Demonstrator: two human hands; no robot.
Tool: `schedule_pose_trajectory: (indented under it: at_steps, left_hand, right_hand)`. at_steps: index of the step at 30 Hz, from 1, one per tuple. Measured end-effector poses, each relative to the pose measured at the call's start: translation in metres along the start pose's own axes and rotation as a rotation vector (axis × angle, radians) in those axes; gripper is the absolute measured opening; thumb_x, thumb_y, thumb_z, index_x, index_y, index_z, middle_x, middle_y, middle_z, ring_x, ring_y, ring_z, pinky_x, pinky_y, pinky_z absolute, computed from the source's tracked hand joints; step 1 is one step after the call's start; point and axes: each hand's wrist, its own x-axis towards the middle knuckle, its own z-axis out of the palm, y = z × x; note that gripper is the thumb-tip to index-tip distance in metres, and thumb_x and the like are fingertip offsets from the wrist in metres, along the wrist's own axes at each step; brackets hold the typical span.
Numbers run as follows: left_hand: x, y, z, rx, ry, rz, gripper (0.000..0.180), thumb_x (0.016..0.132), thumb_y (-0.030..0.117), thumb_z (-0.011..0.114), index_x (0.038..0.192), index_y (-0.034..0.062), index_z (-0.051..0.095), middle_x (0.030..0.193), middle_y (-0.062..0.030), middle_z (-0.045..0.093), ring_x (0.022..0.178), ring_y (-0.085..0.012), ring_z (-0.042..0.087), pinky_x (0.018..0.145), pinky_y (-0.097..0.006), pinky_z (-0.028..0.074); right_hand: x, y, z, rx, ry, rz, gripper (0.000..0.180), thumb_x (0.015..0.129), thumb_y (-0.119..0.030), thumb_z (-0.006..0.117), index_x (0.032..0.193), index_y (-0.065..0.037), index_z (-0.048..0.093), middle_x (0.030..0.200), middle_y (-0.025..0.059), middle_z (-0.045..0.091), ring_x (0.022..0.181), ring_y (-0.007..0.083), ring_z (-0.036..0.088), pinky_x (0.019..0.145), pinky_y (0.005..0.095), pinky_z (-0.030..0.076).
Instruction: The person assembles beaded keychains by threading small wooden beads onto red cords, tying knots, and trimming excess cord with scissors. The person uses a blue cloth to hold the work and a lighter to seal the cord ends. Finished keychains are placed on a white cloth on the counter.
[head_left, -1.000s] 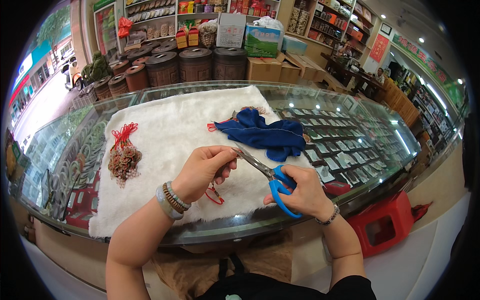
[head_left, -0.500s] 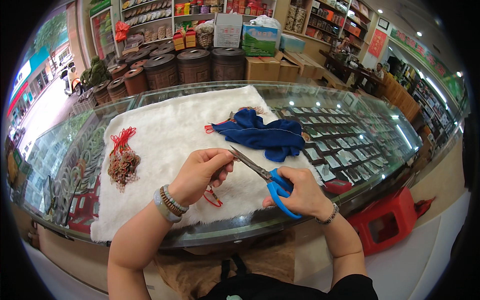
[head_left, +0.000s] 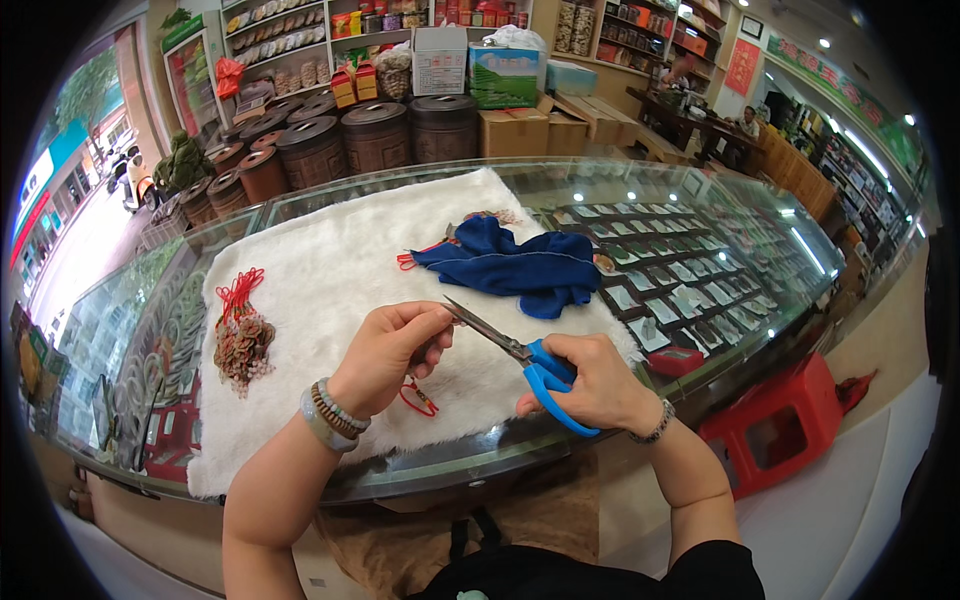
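My left hand point(head_left: 395, 352) is closed in a pinch, with a red-corded charm point(head_left: 420, 400) hanging below its fingers; most of the charm is hidden by the hand. My right hand point(head_left: 588, 385) grips the blue handles of a pair of scissors point(head_left: 490, 334). Their dark blades point left, and the tips reach my left fingertips. On the white fluffy cloth point(head_left: 320, 290) to the left lies a bunch of coin charms point(head_left: 243, 345) with red cord loops. A crumpled dark blue cloth point(head_left: 510, 265) lies farther back, partly covering more corded pieces.
Beneath the white cloth is a glass display counter point(head_left: 470, 478), with bangles point(head_left: 165, 330) at left and rows of pale pieces point(head_left: 690, 295) at right. A red plastic stool point(head_left: 775, 435) stands at right. Brown lidded bins point(head_left: 375, 135) and cardboard boxes point(head_left: 513, 133) line the back.
The whole view has shifted slightly. Both hands keep nearly the same pose, with the scissor tips still at my left fingertips.
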Motion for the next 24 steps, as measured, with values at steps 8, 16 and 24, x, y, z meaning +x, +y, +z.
schedule_pose_trajectory:
  at_steps: [8, 16, 24]
  left_hand:
    - [0.0004, -0.0003, -0.0023, -0.009, -0.019, 0.01, 0.02, 0.104, 0.022, 0.063, 0.108, 0.0044, 0.07, 0.083, 0.0032, 0.065, 0.064, -0.0031, 0.055, 0.053, -0.018, 0.042]
    - [0.0011, -0.0017, -0.0025, -0.007, -0.006, 0.009, 0.019, 0.104, 0.023, 0.064, 0.105, 0.0053, 0.07, 0.082, 0.0031, 0.066, 0.065, -0.0034, 0.055, 0.053, -0.019, 0.042]
    - [-0.0002, 0.0003, -0.0014, 0.018, -0.024, 0.01, 0.021, 0.104, 0.025, 0.063, 0.106, 0.0054, 0.071, 0.082, 0.0036, 0.065, 0.065, -0.0029, 0.055, 0.054, -0.018, 0.042]
  right_hand:
    - [-0.0016, -0.0033, 0.004, 0.0, 0.042, 0.001, 0.034, 0.084, -0.031, 0.08, 0.078, -0.003, 0.063, 0.061, 0.0093, 0.058, 0.053, 0.0258, 0.058, 0.053, 0.0365, 0.045]
    - [-0.0021, -0.0018, 0.0017, 0.043, -0.022, 0.04, 0.039, 0.083, -0.033, 0.082, 0.073, -0.003, 0.06, 0.059, 0.0106, 0.056, 0.05, 0.0267, 0.055, 0.052, 0.0374, 0.043]
    - [-0.0036, 0.0037, 0.0037, 0.02, 0.043, -0.023, 0.036, 0.084, -0.031, 0.081, 0.075, -0.002, 0.063, 0.06, 0.0111, 0.058, 0.05, 0.0252, 0.056, 0.052, 0.0363, 0.044]
